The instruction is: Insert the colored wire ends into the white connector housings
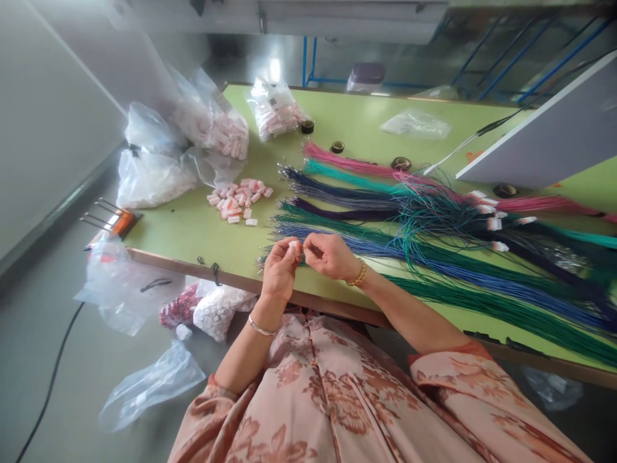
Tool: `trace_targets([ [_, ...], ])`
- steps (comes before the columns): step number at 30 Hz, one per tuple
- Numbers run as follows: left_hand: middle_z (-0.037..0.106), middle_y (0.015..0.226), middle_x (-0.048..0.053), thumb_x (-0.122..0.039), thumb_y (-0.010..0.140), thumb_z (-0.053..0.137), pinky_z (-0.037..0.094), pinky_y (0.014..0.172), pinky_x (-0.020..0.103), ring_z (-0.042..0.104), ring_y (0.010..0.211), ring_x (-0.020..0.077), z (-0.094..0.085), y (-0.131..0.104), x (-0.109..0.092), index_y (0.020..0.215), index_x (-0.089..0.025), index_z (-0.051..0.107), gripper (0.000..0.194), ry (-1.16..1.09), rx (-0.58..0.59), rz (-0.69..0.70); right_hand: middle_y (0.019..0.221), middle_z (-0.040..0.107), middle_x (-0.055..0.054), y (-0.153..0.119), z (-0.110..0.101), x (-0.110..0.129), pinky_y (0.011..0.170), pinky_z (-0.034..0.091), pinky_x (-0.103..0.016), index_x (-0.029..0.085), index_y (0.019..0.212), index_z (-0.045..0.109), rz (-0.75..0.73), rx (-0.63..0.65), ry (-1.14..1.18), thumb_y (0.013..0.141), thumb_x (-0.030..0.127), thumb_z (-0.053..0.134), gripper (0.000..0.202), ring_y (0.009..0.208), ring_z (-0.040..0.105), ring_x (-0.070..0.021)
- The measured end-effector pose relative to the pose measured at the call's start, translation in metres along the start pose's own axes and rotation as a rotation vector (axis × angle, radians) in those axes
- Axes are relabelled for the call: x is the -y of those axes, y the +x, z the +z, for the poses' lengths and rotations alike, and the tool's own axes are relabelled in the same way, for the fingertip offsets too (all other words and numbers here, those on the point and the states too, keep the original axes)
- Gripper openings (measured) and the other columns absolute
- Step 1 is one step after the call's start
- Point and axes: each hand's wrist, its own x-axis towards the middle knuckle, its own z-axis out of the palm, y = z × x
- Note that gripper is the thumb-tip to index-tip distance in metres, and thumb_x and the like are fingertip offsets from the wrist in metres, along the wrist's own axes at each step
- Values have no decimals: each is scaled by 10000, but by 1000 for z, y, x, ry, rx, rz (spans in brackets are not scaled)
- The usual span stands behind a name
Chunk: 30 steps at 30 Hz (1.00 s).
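My left hand (280, 269) is closed around a small white plastic connector housing (294, 245), whose end shows at the fingertips. Close beside it, my right hand (331, 256) is pinched, and whatever lies between its fingers is too small to make out. Both hands are above the table's front edge, over the ends of blue wires (332, 239) and green wires (321, 222). To the left of these wire ends lies a loose pile of white and orange connector housings (236, 200).
Bundles of pink wires (328, 156), teal wires (337, 173) and dark wires (332, 191) stretch rightward, some ending in connectors (494, 223). Bags of housings (226, 132) stand at the back left. Black tape rolls (401, 163) lie behind the wires. An orange pronged stand (123, 222) is at the left corner.
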Motion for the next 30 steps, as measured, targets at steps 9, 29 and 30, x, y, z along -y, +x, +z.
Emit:
trace_targets([
  [9,647,775,-8,-343,642,858,439,645,209,530,632,58,-3,2,2,882,-176,682,341,61,-38,33,655,594,-17,-4,6,-3,580,341,-232,183,778,547,-9,64,-40,854,227,451,130,557,455,-109],
  [29,628,760,0,-226,667,820,412,618,204,520,624,52,4,36,8,843,-139,657,255,20,-85,-71,975,715,-79,82,-34,-92,676,374,-276,192,889,711,446,170,-539,827,294,612,155,800,597,-179],
  [30,628,760,0,-228,664,821,415,620,204,520,626,53,4,36,8,846,-139,658,260,20,-83,-73,972,715,-80,83,-31,-94,677,371,-278,191,877,706,444,184,-545,841,285,593,151,799,597,-180],
])
